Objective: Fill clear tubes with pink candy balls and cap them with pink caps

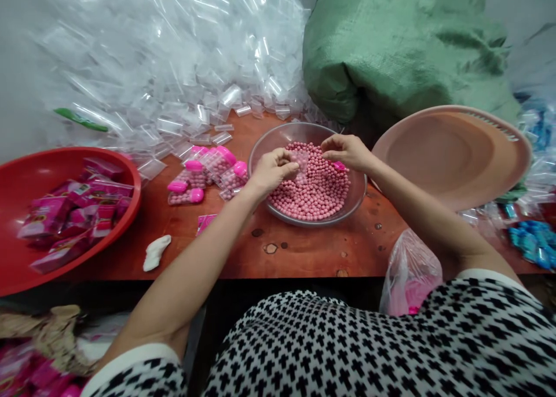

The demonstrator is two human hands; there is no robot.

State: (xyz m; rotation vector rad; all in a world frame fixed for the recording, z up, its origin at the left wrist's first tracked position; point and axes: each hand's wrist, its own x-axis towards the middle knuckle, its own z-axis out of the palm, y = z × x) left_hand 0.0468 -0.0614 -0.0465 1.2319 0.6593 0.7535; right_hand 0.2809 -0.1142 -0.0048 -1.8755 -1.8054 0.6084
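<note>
A grey bowl of small pink beads stands on the table with both my hands over it. My left hand is closed on a small clear plastic container, held above the beads. On the bowl's right side, my right hand is closed with thumb and fingers curled together. What those fingers pinch is hidden. Right below that hand shows a bright pink plastic piece; whether it is held or lies on the beads, I cannot tell. Several bead-filled clear containers with pink caps lie left of the bowl.
Clear empty containers are heaped at the back left. A green sack stands behind. On the right are a tan basin and blue pieces. A red basin with pink packets and a white cloth are left.
</note>
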